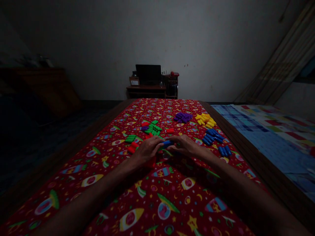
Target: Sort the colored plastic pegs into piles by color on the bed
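Observation:
Over the middle of the cloth, my left hand [149, 149] and my right hand [185, 146] face each other. A short blue plastic cylinder [167, 144] lies between them, gripped at its left end by the fingers of my left hand and at its right end by those of my right. Just beyond my left hand is a mixed group with green cylinders [154, 128], a red cylinder [144, 124] and a purple cylinder [144, 128]. More green pieces [131, 138] and red pieces [133, 147] lie to its left, partly hidden by that hand. Another red piece [170, 130] rests beyond the blue one.
Sorted piles sit to the right: purple cylinders [183, 117], yellow cylinders [206, 120] and blue cylinders [213, 136], with several more blue ones [224, 151] nearer. A red patterned cloth [162, 180] covers the table. Against the far wall stands a desk with a dark screen [148, 74].

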The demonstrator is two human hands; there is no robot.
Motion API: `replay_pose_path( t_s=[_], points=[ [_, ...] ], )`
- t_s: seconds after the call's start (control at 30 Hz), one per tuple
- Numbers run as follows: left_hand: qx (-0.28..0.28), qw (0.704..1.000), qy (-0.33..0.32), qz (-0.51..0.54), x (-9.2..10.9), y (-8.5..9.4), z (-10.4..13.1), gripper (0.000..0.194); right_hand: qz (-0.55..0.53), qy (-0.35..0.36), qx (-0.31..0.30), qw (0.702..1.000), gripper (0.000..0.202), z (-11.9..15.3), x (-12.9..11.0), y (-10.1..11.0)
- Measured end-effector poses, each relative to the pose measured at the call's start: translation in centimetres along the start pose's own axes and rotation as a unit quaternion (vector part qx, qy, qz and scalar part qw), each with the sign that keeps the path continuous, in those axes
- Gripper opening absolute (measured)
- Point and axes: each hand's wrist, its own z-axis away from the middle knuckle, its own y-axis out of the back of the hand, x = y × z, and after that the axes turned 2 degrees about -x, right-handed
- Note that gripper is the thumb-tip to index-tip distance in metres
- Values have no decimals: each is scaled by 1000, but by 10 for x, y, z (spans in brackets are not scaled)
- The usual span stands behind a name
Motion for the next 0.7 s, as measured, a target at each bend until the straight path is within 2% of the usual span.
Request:
replay_pose_path(
  t_s=[0.1, 0.17, 0.33, 0.4, 0.57, 0.7],
  points=[
    [8, 999, 5, 46, 5, 0, 0, 28, 16, -9, -18, 1000, 23, -1, -3, -3],
    [16, 998, 12, 52, 3, 1, 0, 31, 42, -30, -17, 999, 22, 0, 0, 5],
    [18, 999, 38, 17, -12, 3, -1, 30, 104, -87, 20, 991, 32, 7, 15, 45],
    [18, 999, 30, -4, -17, 3, -1, 29, 124, -138, 15, 982, 33, 15, 24, 66],
    [41, 996, -4, -77, -18, 2, 0, 39, 122, -310, -53, 941, 31, 50, 47, 118],
    [31, 993, -35, -107, -11, 2, 1, 42, 108, -387, -13, 916, 26, 76, 61, 135]
  ],
)
